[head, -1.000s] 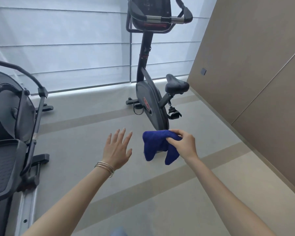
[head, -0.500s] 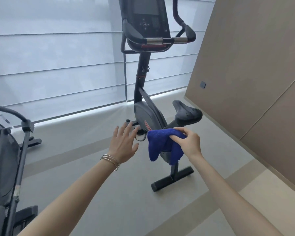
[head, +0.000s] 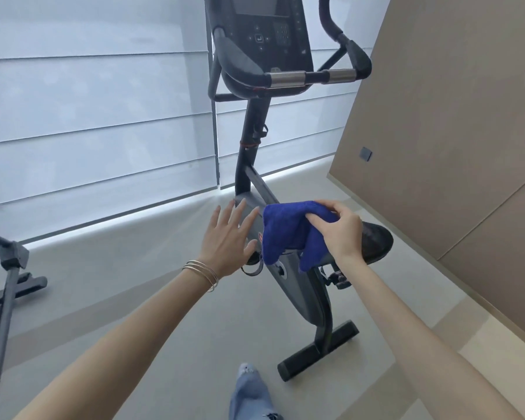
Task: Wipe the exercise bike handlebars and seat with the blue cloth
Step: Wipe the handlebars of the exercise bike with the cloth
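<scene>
A black exercise bike point(head: 297, 292) stands just in front of me on the grey floor. Its handlebars point(head: 312, 76), with two silver grip sensors, sit high up below the console point(head: 264, 31). The black seat point(head: 376, 241) shows at the right, partly hidden behind my right hand point(head: 343, 228). That hand pinches a blue cloth point(head: 285, 231), which hangs down in two folds in front of the bike's body. My left hand point(head: 228, 237) is spread open just left of the cloth, fingers apart, holding nothing, with thin bangles on the wrist.
Another dark exercise machine point(head: 0, 286) stands at the left edge. White window blinds point(head: 97, 116) fill the back wall and a tan panelled wall point(head: 455, 131) runs along the right. My jeans-clad leg point(head: 249, 392) shows at the bottom, near the bike's rear foot bar point(head: 319, 350).
I have walked closer: the bike now looms larger and nearer. Both hands kept their pose, the right still holding the cloth, which now sits beside the seat.
</scene>
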{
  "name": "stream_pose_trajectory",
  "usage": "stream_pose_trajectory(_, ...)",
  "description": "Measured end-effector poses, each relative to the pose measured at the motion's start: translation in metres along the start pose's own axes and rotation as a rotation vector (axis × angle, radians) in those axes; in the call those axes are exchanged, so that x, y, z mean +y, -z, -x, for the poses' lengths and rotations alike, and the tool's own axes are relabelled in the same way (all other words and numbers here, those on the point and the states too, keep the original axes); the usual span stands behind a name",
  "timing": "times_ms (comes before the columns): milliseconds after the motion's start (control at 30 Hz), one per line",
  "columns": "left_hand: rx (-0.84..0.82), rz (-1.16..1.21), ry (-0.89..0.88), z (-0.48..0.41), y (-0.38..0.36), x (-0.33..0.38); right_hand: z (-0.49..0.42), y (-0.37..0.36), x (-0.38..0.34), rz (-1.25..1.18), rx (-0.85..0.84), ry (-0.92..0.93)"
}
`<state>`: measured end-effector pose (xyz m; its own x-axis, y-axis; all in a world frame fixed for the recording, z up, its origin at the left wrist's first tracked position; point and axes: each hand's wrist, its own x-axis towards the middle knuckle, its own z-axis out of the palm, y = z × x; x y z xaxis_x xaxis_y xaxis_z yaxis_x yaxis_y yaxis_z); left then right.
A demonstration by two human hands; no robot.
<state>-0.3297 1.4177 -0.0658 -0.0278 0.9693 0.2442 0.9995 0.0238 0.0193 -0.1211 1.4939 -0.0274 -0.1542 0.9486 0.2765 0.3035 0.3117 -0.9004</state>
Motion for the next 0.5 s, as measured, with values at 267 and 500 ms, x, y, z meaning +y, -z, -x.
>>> stream_pose_trajectory(267, 0.025, -0.045, -0.052, -0.146, 0.0, -0.052, -0.139, -0.038, 0.006, 0.014, 0.008, 0.023)
stream_pose_trajectory(500, 0.129, -0.032, -0.123, -0.244, 0.011, -0.082, -0.236, -0.06, -0.006, 0.016, 0.015, 0.063)
